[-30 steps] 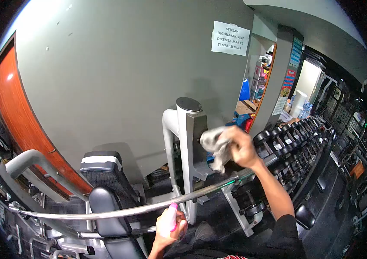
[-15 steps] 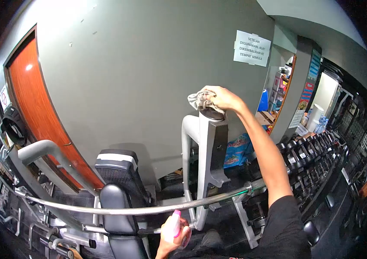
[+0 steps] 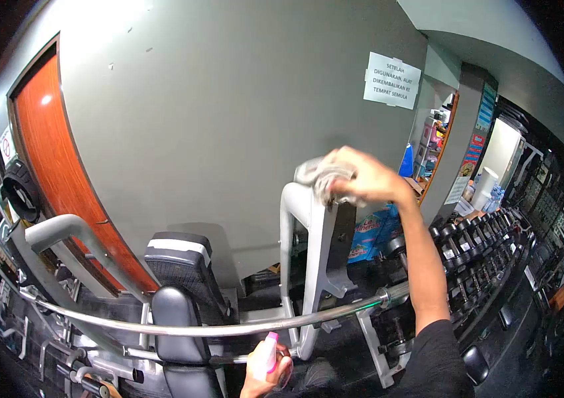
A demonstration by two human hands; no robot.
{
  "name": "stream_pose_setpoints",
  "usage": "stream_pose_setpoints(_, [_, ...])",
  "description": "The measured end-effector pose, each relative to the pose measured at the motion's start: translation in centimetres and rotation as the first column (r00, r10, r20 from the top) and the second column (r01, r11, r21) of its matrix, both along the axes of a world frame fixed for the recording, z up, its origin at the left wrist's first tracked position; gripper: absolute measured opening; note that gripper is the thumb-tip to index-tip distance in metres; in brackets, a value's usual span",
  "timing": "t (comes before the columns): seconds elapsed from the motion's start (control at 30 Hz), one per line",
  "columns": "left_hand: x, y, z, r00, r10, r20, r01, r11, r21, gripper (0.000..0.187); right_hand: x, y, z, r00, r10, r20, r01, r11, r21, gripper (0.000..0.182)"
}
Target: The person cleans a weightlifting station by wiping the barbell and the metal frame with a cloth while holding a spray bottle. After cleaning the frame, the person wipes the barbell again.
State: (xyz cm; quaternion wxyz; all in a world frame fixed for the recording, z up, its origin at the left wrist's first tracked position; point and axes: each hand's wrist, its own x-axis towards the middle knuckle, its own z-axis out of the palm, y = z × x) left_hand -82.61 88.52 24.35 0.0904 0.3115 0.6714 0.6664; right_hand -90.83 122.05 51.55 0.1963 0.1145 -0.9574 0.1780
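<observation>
- The right hand (image 3: 368, 180), just above the centre of the frame, is closed over a crumpled grey cloth (image 3: 318, 174) and presses it onto the top of a grey metal upright (image 3: 322, 259)
- The cloth looks soft and wrinkled; it bunches out to the left of the fingers and covers the post's cap
- The upright is a smooth, painted, flat-sided column with a rounded tube bending down its left side
- The right forearm runs down to a black sleeve (image 3: 434, 361) at the lower right of the frame
- The left hand (image 3: 265, 375), at the bottom centre, is wrapped around a spray bottle (image 3: 267, 355) with a pink top and pale translucent body, held upright
- A long, shiny chrome bar (image 3: 216, 327) curves across the lower half of the frame, passing just above the bottle and in front of the upright
- Lower left of centre stands a seat with a black padded backrest (image 3: 179, 262) bearing a white band, and a rounded black cushion below it
- A matte grey wall (image 3: 216, 113) fills the upper middle; a glossy orange-brown wooden panel (image 3: 50, 159) curves along its left edge
- A white paper notice (image 3: 392, 80) with dark print is taped at the upper right
- Rows of black dumbbells (image 3: 474, 245) sit on a rack at the right
</observation>
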Motion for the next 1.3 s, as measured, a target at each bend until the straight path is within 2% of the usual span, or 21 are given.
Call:
stream_pose_setpoints(0.03, [0.1, 0.1, 0.1, 0.999, -0.013, 0.044, 0.013, 1.0, 0.002, 0.026, 0.0, -1.5, 0.3, 0.993, 0.0, 0.114, 0.008, 0.997, -0.072, 0.036])
stream_pose_setpoints(0.1, [0.0, 0.7, -0.2, 0.999, 0.032, 0.039, -0.033, 0.999, 0.011, 0.021, -2.0, 0.1, -0.1, 0.996, 0.034, 0.083, -0.025, 0.994, -0.106, 0.04])
stream_pose_setpoints(0.13, [0.0, 0.7, 1.0, 0.992, 0.059, -0.115, -0.065, 0.997, -0.047, 0.021, -3.2, 0.8, -0.3, 0.994, 0.074, 0.082, -0.059, 0.983, -0.172, 0.039])
stream_pose_setpoints(0.23, [0.3, 0.6, 0.8, 0.994, 0.027, -0.109, -0.032, 0.998, -0.048, 0.021, -6.8, 2.4, -1.7, 0.984, -0.178, -0.013, 0.174, 0.976, -0.131, 0.041])
stream_pose_setpoints(0.33, [1.1, 0.1, 0.3, 1.0, 0.015, -0.002, -0.015, 1.0, 0.0, 0.019, -9.0, 4.9, -2.9, 0.952, -0.298, -0.071, 0.293, 0.953, -0.073, 0.044])
stream_pose_setpoints(0.37, [1.3, -0.2, 0.2, 0.999, 0.001, 0.048, -0.002, 1.0, 0.025, 0.019, -9.0, 5.9, -3.4, 0.943, -0.231, -0.239, 0.222, 0.973, -0.063, 0.042])
stream_pose_setpoints(0.43, [1.5, -0.8, 0.2, 0.999, 0.03, 0.037, -0.029, 0.999, -0.026, 0.019, -7.1, 4.8, -2.1, 0.949, -0.135, -0.286, 0.018, 0.926, -0.377, 0.034])
stream_pose_setpoints(0.5, [1.4, -1.1, -0.1, 0.998, 0.058, 0.03, -0.055, 0.996, -0.075, 0.018, -3.7, 2.0, -1.7, 0.854, -0.021, -0.52, -0.24, 0.871, -0.429, 0.028])
stream_pose_setpoints(0.53, [1.4, -1.2, -0.3, 0.996, 0.055, 0.069, -0.053, 0.998, -0.03, 0.019, -1.6, 0.3, -2.1, 0.843, -0.07, -0.533, -0.147, 0.924, -0.354, 0.025])
stream_pose_setpoints(0.63, [1.0, -1.1, -1.0, 0.992, 0.064, 0.105, -0.067, 0.997, 0.025, 0.02, 2.1, -2.2, -4.7, 0.867, 0.071, -0.494, -0.101, 0.994, -0.035, 0.028])
stream_pose_setpoints(0.7, [1.0, -1.0, -0.6, 0.994, 0.044, 0.103, -0.048, 0.998, 0.035, 0.02, 2.6, -2.0, -6.0, 0.789, -0.102, -0.605, -0.004, 0.985, -0.172, 0.027])
stream_pose_setpoints(0.73, [0.7, -0.8, -0.9, 0.994, 0.063, -0.095, -0.062, 0.998, 0.006, 0.019, 2.4, -1.3, -6.9, 0.773, -0.18, -0.609, -0.007, 0.957, -0.291, 0.026])
stream_pose_setpoints(0.83, [1.1, -0.9, 0.1, 0.999, -0.011, 0.038, 0.009, 0.997, 0.072, 0.018, 4.3, -2.0, -10.8, 0.63, -0.346, -0.696, 0.03, 0.906, -0.423, 0.025])
stream_pose_setpoints(0.9, [1.3, -0.7, 0.7, 0.991, -0.039, 0.124, 0.023, 0.991, 0.129, 0.018, 6.4, -2.3, -14.1, 0.703, -0.214, -0.678, 0.063, 0.969, -0.24, 0.031])
stream_pose_setpoints(0.97, [1.4, -0.6, 0.3, 0.969, -0.062, 0.24, 0.011, 0.977, 0.211, 0.018, 8.7, -4.0, -14.5, 0.884, -0.069, -0.462, 0.011, 0.992, -0.127, 0.029])
stream_pose_setpoints(1.03, [0.9, -0.5, -0.1, 0.984, -0.051, 0.172, 0.025, 0.989, 0.146, 0.019, 9.5, -4.8, -15.2, 0.994, 0.011, -0.112, -0.049, 0.94, -0.337, 0.019])
stream_pose_setpoints(1.1, [0.7, -0.2, -0.4, 0.992, -0.058, 0.11, 0.05, 0.996, 0.073, 0.019, 9.8, -4.4, -14.9, 0.994, 0.027, 0.102, 0.022, 0.894, -0.447, 0.016])
stream_pose_setpoints(1.17, [0.6, 0.3, -0.2, 0.996, -0.087, 0.014, 0.087, 0.995, 0.049, 0.02, 9.4, -3.5, -14.4, 0.988, 0.066, 0.141, -0.022, 0.957, -0.29, 0.022])
stream_pose_setpoints(1.23, [0.9, 0.3, 0.4, 0.993, -0.119, -0.015, 0.119, 0.993, -0.011, 0.02, 9.1, -3.5, -12.0, 0.934, 0.038, 0.355, 0.043, 0.975, -0.217, 0.022])
stream_pose_setpoints(1.27, [1.3, 0.3, 0.9, 0.982, -0.15, 0.113, 0.143, 0.987, 0.069, 0.02, 9.2, -3.6, -10.5, 0.859, 0.021, 0.512, 0.141, 0.951, -0.276, 0.023])
stream_pose_setpoints(1.3, [1.5, 0.3, 1.2, 0.954, -0.185, 0.234, 0.151, 0.976, 0.154, 0.02, 8.9, -2.2, -11.1, 0.907, 0.065, 0.416, 0.051, 0.964, -0.261, 0.024])
